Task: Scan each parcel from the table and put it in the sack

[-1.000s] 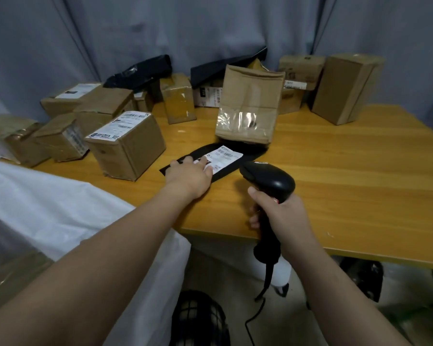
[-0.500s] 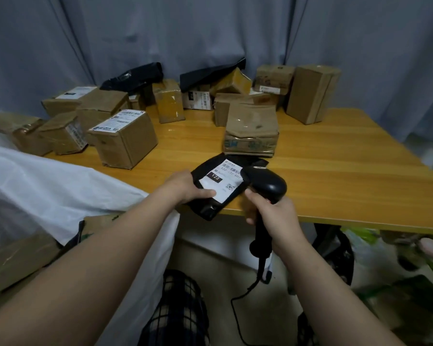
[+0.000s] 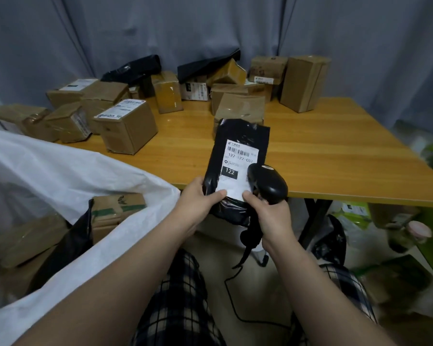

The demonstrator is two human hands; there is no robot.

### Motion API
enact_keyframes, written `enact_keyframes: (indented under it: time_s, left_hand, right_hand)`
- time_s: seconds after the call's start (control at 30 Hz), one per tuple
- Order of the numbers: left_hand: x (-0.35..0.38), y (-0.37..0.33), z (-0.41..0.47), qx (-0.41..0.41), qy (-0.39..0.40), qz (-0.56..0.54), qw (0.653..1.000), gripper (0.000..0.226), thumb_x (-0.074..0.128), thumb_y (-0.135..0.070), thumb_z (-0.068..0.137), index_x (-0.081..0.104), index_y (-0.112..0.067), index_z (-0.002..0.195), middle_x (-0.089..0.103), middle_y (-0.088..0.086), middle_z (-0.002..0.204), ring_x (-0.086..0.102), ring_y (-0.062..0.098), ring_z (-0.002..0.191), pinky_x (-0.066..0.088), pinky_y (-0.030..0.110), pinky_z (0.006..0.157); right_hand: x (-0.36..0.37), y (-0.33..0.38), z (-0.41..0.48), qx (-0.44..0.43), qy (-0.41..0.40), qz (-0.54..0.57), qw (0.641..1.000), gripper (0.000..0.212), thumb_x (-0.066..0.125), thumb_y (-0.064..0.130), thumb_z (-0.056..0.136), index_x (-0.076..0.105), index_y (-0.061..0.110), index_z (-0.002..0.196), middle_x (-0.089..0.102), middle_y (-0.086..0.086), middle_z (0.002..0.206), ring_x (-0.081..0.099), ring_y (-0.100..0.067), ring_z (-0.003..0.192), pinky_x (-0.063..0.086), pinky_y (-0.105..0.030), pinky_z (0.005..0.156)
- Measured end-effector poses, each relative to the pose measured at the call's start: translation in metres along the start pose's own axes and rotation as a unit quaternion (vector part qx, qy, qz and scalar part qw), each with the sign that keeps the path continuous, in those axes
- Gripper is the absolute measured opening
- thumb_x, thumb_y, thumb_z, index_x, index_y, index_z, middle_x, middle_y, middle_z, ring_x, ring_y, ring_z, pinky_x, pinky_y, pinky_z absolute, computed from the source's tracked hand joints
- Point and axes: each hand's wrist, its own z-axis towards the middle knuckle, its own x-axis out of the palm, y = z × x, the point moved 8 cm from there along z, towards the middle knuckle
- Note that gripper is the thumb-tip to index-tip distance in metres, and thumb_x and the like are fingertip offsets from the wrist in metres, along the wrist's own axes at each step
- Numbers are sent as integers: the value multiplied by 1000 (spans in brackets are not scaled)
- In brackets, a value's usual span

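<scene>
A black plastic mailer parcel (image 3: 238, 136) with a white barcode label stands upright in front of me, over the table's near edge. My left hand (image 3: 198, 203) grips its lower left corner, thumb on the label. My right hand (image 3: 273, 213) holds the black corded barcode scanner (image 3: 270, 183) by its handle, and its thumb also presses the label's lower right corner. The scanner head lies against the parcel's right side. The white sack (image 3: 68, 171) gapes open at my left, with cardboard boxes and a black bag inside it.
Several cardboard parcels (image 3: 128, 126) and black bags (image 3: 133, 69) crowd the back and left of the wooden table (image 3: 335, 158). A tall box (image 3: 304, 83) stands at the back right. Clutter lies on the floor at the right. The scanner cable hangs between my knees.
The black parcel has been lifted off the table and turned upright with its label facing me. My right thumb now touches the label. The view has tilted down toward the sack.
</scene>
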Motion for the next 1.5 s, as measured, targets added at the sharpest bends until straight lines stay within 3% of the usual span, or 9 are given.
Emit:
enact_keyframes:
  time_s: [0.1, 0.2, 0.27, 0.4, 0.47, 0.57, 0.73, 1.37, 1.5]
  left_hand:
    - [13, 17, -16, 1, 57, -17, 998, 35, 67, -7, 89, 57, -8, 123, 69, 6, 116, 66, 21, 108, 48, 41, 100]
    - [17, 21, -20, 2, 111, -2, 994, 43, 70, -2, 84, 55, -10, 124, 70, 3, 116, 67, 16, 106, 50, 32, 97]
    - [19, 18, -20, 7, 130, 15, 991, 49, 72, 2, 81, 53, -15, 122, 69, -1, 115, 67, 9, 103, 52, 23, 91]
    - [19, 16, -15, 39, 97, 40, 994, 52, 75, -1, 80, 53, -19, 123, 67, -1, 120, 64, 11, 109, 49, 31, 98]
    - [16, 19, -14, 44, 70, 30, 996, 53, 74, -3, 81, 52, -14, 128, 67, -1, 120, 64, 12, 109, 49, 34, 99]
    - [14, 22, -13, 55, 28, 35, 997, 54, 76, -5, 80, 53, -14, 128, 68, -1, 118, 64, 14, 108, 50, 39, 99]
    - [12, 25, -12, 74, -9, 47, 996, 53, 77, -6, 79, 54, -17, 126, 67, -1, 117, 64, 14, 108, 50, 39, 98]
    - [10, 29, -7, 76, -24, 46, 996, 54, 76, -9, 80, 53, -15, 128, 67, -1, 117, 64, 13, 106, 53, 32, 92]
    - [11, 29, -7, 76, -23, 46, 996, 52, 76, -9, 80, 53, -17, 127, 67, -2, 117, 64, 14, 108, 53, 32, 92]
  right_hand:
    - [-14, 0, -6, -18, -1, -20, 1000, 22, 70, -6, 80, 69, 9, 97, 73, -7, 91, 70, -23, 88, 58, -35, 80]
    - [-23, 5, -13, -37, 36, -39, 998, 28, 70, -9, 79, 67, 17, 89, 71, 5, 78, 69, -6, 70, 54, -20, 61]
    - [-27, 9, -15, -50, 52, -58, 996, 29, 70, -9, 80, 67, 18, 91, 70, 8, 77, 68, 1, 68, 52, -16, 59]
    - [-32, 30, -18, -142, 38, -164, 976, 30, 78, 8, 78, 65, 20, 103, 68, 7, 95, 63, 2, 88, 49, -15, 73]
    - [-30, 38, -23, -161, 49, -168, 971, 21, 78, 12, 79, 65, 25, 89, 67, 11, 83, 63, 2, 77, 48, -13, 67]
    - [-28, 44, -34, -170, 63, -167, 969, 13, 75, 13, 82, 64, 15, 75, 60, 8, 59, 58, -6, 58, 44, -13, 55]
    - [-26, 40, -42, -164, 48, -194, 966, 30, 72, 18, 83, 57, 16, 57, 55, 4, 48, 54, -9, 46, 42, -15, 51]
    - [-20, 43, -46, -171, 49, -194, 965, 33, 70, 15, 84, 54, 19, 55, 51, 9, 41, 50, -7, 40, 42, -16, 46]
    - [-21, 45, -46, -186, 46, -213, 958, 30, 71, 16, 82, 56, 11, 56, 52, 4, 46, 51, -13, 48, 43, -21, 51]
